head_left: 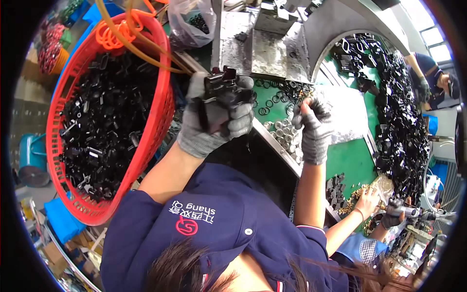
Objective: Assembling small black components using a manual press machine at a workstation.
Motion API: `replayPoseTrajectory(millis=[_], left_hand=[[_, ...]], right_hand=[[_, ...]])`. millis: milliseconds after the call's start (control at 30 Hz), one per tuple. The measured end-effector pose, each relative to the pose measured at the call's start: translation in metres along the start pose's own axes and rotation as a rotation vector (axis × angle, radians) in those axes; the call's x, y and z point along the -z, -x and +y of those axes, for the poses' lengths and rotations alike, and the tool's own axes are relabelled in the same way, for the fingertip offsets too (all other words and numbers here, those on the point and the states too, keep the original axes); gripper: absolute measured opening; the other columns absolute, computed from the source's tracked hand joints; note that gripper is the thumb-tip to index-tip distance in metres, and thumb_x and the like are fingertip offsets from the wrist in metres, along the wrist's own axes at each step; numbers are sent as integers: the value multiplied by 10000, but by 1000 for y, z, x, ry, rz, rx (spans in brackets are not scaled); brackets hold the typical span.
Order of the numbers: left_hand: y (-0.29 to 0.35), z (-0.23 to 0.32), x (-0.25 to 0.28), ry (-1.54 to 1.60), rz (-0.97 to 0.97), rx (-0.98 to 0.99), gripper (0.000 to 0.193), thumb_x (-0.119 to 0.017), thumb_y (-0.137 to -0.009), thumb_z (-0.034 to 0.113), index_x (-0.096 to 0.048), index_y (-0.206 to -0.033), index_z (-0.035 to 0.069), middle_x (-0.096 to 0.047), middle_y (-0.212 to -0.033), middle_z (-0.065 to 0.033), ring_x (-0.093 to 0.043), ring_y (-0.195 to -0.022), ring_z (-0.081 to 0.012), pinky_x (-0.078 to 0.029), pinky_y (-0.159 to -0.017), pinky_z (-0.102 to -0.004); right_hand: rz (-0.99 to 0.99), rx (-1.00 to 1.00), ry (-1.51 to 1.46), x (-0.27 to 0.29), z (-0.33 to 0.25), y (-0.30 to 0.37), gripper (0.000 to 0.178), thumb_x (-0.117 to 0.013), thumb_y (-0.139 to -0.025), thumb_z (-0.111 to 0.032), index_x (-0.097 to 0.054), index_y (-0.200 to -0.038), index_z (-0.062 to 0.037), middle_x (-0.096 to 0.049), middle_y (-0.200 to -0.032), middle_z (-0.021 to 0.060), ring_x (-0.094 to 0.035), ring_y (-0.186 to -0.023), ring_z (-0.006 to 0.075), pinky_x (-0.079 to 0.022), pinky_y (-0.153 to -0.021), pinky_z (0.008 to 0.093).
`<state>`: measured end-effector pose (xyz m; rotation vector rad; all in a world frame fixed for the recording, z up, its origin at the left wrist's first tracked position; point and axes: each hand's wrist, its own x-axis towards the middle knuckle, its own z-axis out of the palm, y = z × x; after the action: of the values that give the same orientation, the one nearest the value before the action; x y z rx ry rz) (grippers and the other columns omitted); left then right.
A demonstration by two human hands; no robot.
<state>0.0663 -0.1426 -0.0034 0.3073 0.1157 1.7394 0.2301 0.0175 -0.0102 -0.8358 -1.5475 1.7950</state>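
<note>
My left hand [194, 119], in a grey knit glove, is closed around a glossy black part [221, 92] with upright prongs on top. It may be several parts together; the fingers cover much of it. My right hand [315, 127], also gloved with a bare thumb tip, has its fingers curled in over the green worktop [348, 163]. Whatever sits in that pinch is too small to make out. Just left of the right fingers lie loose black rings [268, 103], and below those a pile of silver metal rings [286, 135].
A red plastic basket [168, 104] full of black parts stands at left. A metal fixture [279, 51] is ahead. Black parts [396, 121] heap along the right. At lower right, a co-worker's hand [368, 200] is near small brass pieces; their gloved hand [393, 216] grips a tool.
</note>
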Motion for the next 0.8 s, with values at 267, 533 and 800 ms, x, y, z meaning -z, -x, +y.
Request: replayPoseTrajectory(millis=[267, 533, 800], left_hand=[[-21, -22, 9, -415, 403, 73, 381, -665, -912, 188, -538, -1234, 29, -660, -988, -56, -638, -884, -151, -531, -827, -287], [-23, -30, 1, -837, 551, -113, 365, -630, -931, 93, -517, -1270, 19, -633, -1098, -36, -580, -995, -83, -482, -898, -238], [-17, -40, 9, -1066, 521, -355, 434, -632, -923, 59, -471, -1325, 34, -628, -1111, -50, -592, -1005, -96, -499, -877, -248]], right_hand=[[-28, 595, 597, -31, -29, 38, 121, -702, -826, -90, -634, -914, -42, -627, -754, 65, -604, -612, 175, -462, -530, 305], [-69, 857, 1079, -41, -22, 20, 160, -719, -753, -44, -634, -886, -66, -615, -774, 103, -592, -621, 284, -471, -562, 377], [-126, 639, 1038, -38, -20, 22, 256, -754, -754, -84, -621, -970, -50, -620, -785, 95, -601, -624, 240, -462, -554, 344]])
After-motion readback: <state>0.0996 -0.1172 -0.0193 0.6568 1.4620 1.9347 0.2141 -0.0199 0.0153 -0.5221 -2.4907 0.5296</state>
